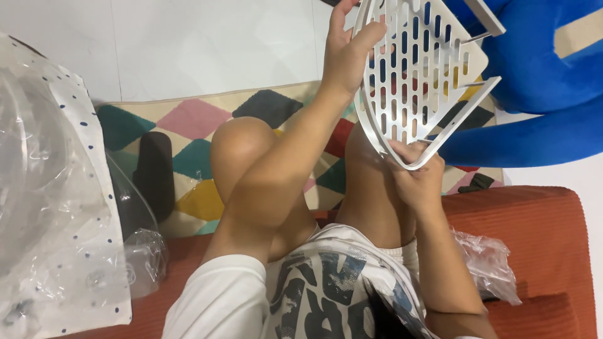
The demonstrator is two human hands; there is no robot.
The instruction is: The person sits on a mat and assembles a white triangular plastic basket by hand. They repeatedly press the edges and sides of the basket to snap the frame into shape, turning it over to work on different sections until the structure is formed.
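A seated person holds a white slotted corner rack (418,75) up in both hands, above the knees.

The rack is tilted on edge, its flat slotted face turned toward the camera, with thin rails along its far side. The left hand (348,53) is closed on the rack's upper curved rim, fingers wrapped over the edge. The right hand (418,179) is closed on the lower rim, thumb pressed against the curve. Beneath the rack lies a rug (188,160) of coloured diamonds, with a dark cylinder (156,176) resting on it. A blue chair (540,69) stands just behind the rack. Clear plastic wrapping (50,201) with dark dots lies at the left, and a crumpled clear bag (487,263) sits on the orange cushion (540,251) by the right arm.
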